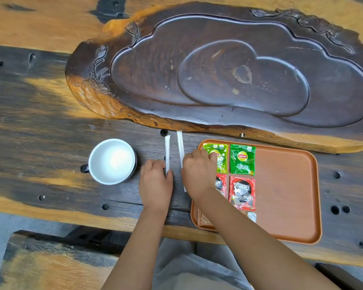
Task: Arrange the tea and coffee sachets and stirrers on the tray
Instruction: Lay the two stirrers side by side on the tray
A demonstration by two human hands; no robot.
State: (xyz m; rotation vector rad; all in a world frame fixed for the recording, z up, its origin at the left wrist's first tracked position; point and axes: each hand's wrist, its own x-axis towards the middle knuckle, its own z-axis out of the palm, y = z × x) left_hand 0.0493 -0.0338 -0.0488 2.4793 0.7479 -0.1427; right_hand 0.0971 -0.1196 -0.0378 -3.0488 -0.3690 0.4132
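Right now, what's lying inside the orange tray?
The orange tray holds two green Lipton tea sachets, two red Nescafe sachets and pale packets at its near edge. The right hand and forearm partly cover the left-column sachets and those packets.

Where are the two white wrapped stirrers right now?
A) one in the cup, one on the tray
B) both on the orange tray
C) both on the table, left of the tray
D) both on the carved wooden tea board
C: both wrapped stirrers lie on the table between the white cup and the orange tray, with the left hand on one.
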